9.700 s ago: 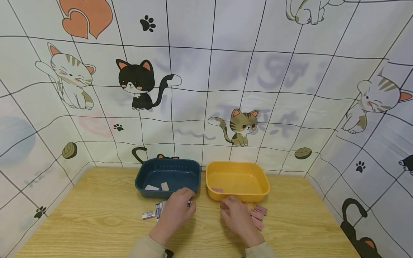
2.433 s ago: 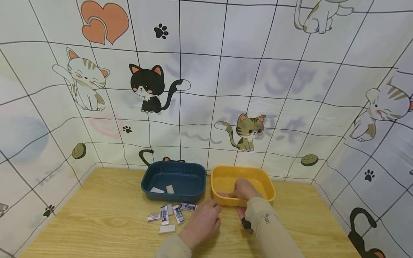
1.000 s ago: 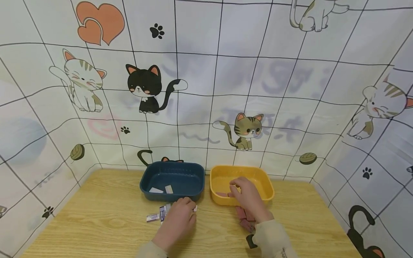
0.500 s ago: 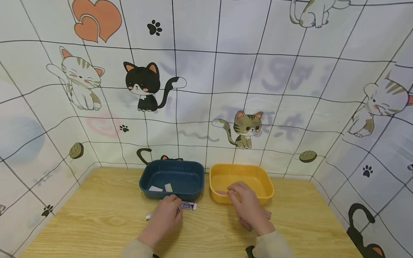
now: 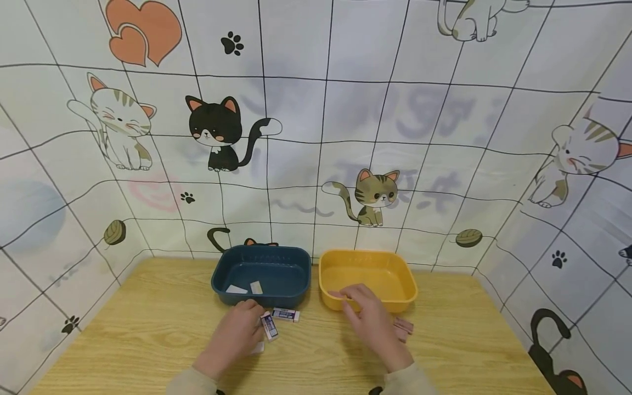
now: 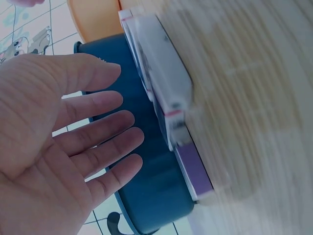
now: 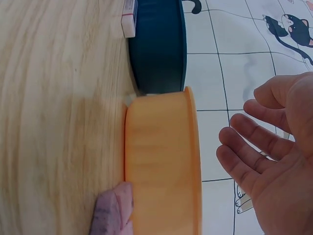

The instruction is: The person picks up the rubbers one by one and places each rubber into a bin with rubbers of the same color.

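My left hand point(image 5: 234, 332) hovers over white erasers on the table, fingers loosely extended and holding nothing; the left wrist view shows the bare palm. Beside it lie a sleeved eraser point(image 5: 269, 326) and a second eraser point(image 5: 285, 314), with a plain white one point(image 5: 258, 347) partly hidden. In the left wrist view, an eraser with a purple end point(image 6: 194, 166) shows beneath. My right hand point(image 5: 370, 321) is above the front rim of the yellow basin point(image 5: 402, 304), relaxed and holding nothing. Several pink eraser-like blocks point(image 5: 402, 327) lie beside it, partly covered.
A dark blue basin point(image 5: 291, 300) stands left of the yellow one, holding two white pieces, one of them a small block point(image 5: 255, 287). A pink piece point(image 5: 337, 294) lies inside the yellow basin. Behind both rises a cat-printed cloth point(image 5: 296, 164).
My left hand has shifted left across the erasers, uncovering the two sleeved ones. My right hand, inside the yellow basin 2.4 seconds ago, has drawn back over its front rim.
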Tool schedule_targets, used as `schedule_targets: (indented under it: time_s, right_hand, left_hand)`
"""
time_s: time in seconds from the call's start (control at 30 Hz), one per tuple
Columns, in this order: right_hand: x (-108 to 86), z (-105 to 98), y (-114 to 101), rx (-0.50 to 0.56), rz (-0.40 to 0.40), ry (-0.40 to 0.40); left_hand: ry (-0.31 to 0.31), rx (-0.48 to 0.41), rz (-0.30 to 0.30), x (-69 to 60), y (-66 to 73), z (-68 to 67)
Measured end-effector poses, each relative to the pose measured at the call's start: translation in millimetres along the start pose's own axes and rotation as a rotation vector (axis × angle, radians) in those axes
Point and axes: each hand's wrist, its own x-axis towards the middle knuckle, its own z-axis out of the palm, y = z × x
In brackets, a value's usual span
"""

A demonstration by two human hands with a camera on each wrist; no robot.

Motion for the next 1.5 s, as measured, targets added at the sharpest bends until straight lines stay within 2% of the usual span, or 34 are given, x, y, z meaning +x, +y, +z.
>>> schedule_targets:
  time_s: [0.17, 0.4, 0.5, 0.67, 0.77, 1.1, 1.3, 1.5]
  right_hand:
    - [-1.7, 3, -4, 0.044, 0.035, -0.03]
    - [-6.9, 8, -8, 0.04, 0.095, -0.054]
    - [-9.2, 11, -9, 0.033, 0.071, -0.05]
    - [-10.9, 16, -11, 0.019, -0.047, -0.027]
    - [-12.0, 18, -12, 0.009, -0.076, -0.016]
    - [-11.6, 20, -14, -0.007, -0.096, -0.02]
    - [-12.8, 20, -17, -0.006, -0.064, -0.034]
    - [-14.1, 23, -15, 0.009, -0.025, -0.095]
  left_hand:
    - [-0.017, 0.006, -0.014, -4.1, -7.8, -4.1]
    - [-0.061, 0.023, -0.025, -6.2, -17.2, -6.2]
    - [-0.091, 0.015, -0.043, -7.2, -20.3, -5.9]
    - [-0.145, -0.006, -0.059, -9.5, -23.5, -5.5]
    - [-0.166, -0.02, -0.053, -9.9, -25.9, -5.8]
    - [-0.223, -0.043, -0.057, -7.3, -31.4, -7.2]
    - [-0.238, -0.098, -0.101, -4.9, -30.6, -4.7]
    - [-0.246, -0.117, -0.138, -4.1, -30.3, -3.0]
